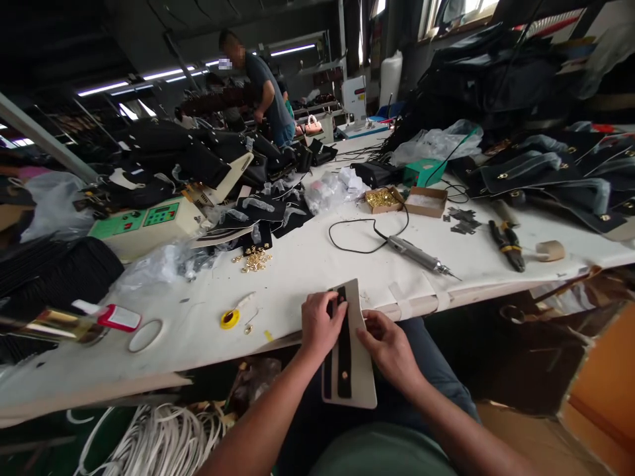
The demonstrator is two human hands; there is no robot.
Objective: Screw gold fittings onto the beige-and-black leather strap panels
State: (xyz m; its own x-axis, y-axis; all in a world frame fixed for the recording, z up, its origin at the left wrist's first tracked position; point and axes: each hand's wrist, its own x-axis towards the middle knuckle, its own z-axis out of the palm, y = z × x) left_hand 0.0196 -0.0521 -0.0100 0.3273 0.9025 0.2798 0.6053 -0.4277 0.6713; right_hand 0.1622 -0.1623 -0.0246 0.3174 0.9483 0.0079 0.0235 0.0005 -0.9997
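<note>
Over my lap at the table's edge is a flat pale grey panel (364, 383), its top leaning by the edge. A dark strip (344, 354) with a gold-coloured stud near its lower end runs along it. My left hand (320, 324) is closed at the panel's upper left, thumb and fingers pinching at the top of the strip. The exact spot under those fingertips is hidden. My right hand (389, 347) grips the panel's right edge between thumb and fingers. On the table beyond lies a grey electric screwdriver (414, 253) with a black cord.
Gold-coloured fittings (254, 260) lie loose left of centre. Nearer are a yellow tape roll (229, 319) and a red-and-white bottle (120, 317). Pliers (507, 244) lie right, below black panels (546, 172). A green-topped machine (149, 225) stands left. A person (270, 92) stands far back.
</note>
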